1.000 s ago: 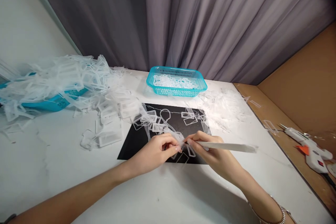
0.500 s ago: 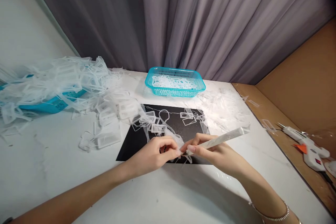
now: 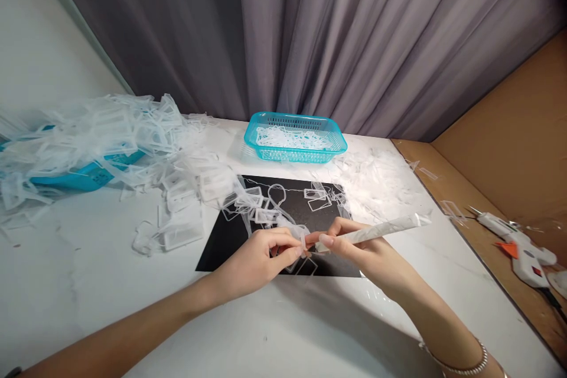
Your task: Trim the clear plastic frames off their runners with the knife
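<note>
Over the near edge of a black mat (image 3: pixel 221 242), my left hand (image 3: pixel 261 254) pinches a small translucent white piece (image 3: pixel 303 242) between thumb and fingertips. My right hand (image 3: pixel 367 251) is closed around a long tool wrapped in whitish film (image 3: pixel 385 227), whose back end points up to the right. The tool's tip is close to the piece, near my left fingertips; the exact contact is hidden. A thin clear rectangular frame (image 3: pixel 309 267) lies just below the fingertips. More white frames (image 3: pixel 267 215) and a loop-shaped strip (image 3: pixel 277 194) rest on the mat.
A blue basket (image 3: pixel 296 155) of thin white strips stands at the back. White frames (image 3: pixel 106 130) heap over a blue container (image 3: pixel 88 178) at the left. Translucent scraps (image 3: pixel 376 180) pile right of the mat. A glue gun (image 3: pixel 529 266) lies on the brown board at the right.
My right hand and the wrapped tool have shifted slightly right, and the tool lies a little flatter. A thin rectangular frame now shows more plainly below the fingertips.
</note>
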`<action>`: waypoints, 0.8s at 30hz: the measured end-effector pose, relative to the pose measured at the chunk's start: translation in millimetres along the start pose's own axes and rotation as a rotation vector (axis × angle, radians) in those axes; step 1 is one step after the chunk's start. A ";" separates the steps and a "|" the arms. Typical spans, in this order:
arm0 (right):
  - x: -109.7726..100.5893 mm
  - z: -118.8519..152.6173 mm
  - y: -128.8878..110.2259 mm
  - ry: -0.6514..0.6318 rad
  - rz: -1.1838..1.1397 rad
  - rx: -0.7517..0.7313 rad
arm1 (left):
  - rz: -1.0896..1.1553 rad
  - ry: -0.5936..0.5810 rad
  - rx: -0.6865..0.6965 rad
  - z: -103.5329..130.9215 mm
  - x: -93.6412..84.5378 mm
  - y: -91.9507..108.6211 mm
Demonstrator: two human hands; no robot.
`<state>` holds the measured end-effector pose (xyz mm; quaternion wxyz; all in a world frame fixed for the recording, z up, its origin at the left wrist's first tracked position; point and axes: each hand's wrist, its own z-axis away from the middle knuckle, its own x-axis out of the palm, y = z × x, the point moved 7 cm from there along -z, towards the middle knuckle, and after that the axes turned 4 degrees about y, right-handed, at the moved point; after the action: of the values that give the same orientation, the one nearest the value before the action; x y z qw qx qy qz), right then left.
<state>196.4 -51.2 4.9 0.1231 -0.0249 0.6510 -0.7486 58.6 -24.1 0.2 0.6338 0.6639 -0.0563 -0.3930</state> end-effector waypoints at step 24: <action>10.8 3.9 -8.2 0.179 0.171 -0.186 | 0.024 0.094 -0.066 1.9 0.5 -1.5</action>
<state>185.5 -56.2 12.3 0.1247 0.0862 0.7256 -0.6712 57.2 -25.6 -1.2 0.6618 0.6597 -0.0216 -0.3555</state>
